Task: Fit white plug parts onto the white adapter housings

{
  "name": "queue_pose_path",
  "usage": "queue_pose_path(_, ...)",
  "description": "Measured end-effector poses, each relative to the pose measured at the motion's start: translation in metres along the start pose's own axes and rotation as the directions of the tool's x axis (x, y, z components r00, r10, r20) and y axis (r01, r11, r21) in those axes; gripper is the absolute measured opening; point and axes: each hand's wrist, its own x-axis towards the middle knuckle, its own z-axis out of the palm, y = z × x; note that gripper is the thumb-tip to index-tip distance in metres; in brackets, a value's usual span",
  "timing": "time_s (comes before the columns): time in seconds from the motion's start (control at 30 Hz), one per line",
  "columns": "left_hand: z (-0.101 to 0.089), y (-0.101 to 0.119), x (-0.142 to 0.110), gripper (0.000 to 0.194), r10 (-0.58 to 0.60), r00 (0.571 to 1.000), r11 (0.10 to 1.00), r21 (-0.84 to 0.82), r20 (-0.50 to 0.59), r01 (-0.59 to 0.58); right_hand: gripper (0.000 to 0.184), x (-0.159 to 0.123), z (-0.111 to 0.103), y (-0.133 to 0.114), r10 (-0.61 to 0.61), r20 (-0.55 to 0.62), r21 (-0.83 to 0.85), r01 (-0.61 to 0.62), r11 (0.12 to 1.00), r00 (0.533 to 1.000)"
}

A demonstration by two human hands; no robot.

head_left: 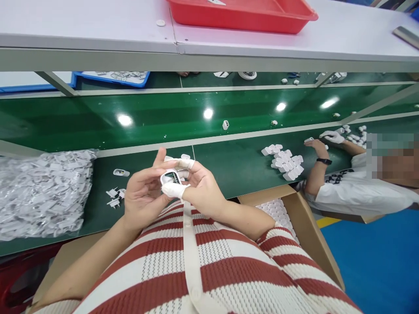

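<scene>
So the left hand has its fingers curled round one side of a little white housing, held above the green bench, and the right hand, white covers on some fingertips, is pinching the housing's other side.

So the room's got a bright blue floor off to the right with a yellow stripe on it. Long dark green worktops flank a shiny green strip, with ceiling lights reflecting off it as white spots. There's also a pale shelf above on grey metal framing. Pretty bright place.
</scene>
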Motion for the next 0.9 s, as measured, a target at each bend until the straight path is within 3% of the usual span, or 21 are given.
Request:
queue_pose_path(0.17,0.009,0.006,-0.008,0.059,-0.060,0.998,0.986,-0.154,0.021,0.063,0.067,-0.010,-0.016,0.000,-0.061,0.130,-0.058,0.069,0.996,0.990)
queue_pose_path(0.3,0.022,0.020,-0.013,0.061,-0.091,0.996,0.981,-0.171,0.024,0.094,0.068,-0.034,-0.023,-0.017,-0.160,0.210,-0.209,0.204,0.957,0.965)
queue_pose_path(0.37,0.027,0.027,-0.018,0.058,-0.110,0.994,0.977,-0.183,0.019,0.112,0.070,-0.047,-0.027,-0.029,-0.271,0.162,-0.371,0.313,0.874,0.949)
queue_pose_path(0.43,0.031,0.033,-0.027,0.052,-0.157,0.987,0.964,-0.211,0.041,0.162,0.064,-0.060,-0.031,-0.040,-0.400,0.128,-0.564,0.398,0.724,0.908)
queue_pose_path(0.5,0.035,0.041,-0.038,0.048,-0.240,0.968,0.943,-0.222,0.068,0.249,0.049,-0.068,-0.037,-0.048,-0.474,0.203,-0.687,0.469,0.555,0.857)
queue_pose_path(0.6,0.042,0.053,-0.055,0.047,-0.339,0.938,0.916,-0.204,0.069,0.346,0.030,-0.076,-0.045,-0.053,-0.464,0.369,-0.713,0.565,0.415,0.806)
queue_pose_path(0.8,0.057,0.072,-0.065,0.040,-0.334,0.939,0.925,-0.164,0.084,0.343,0.022,-0.090,-0.050,-0.048,-0.376,0.450,-0.706,0.581,0.405,0.810)
queue_pose_path(0.9,0.059,0.072,-0.067,0.039,-0.334,0.936,0.922,-0.166,0.106,0.348,0.019,-0.091,-0.053,-0.043,-0.344,0.510,-0.699,0.613,0.368,0.788)
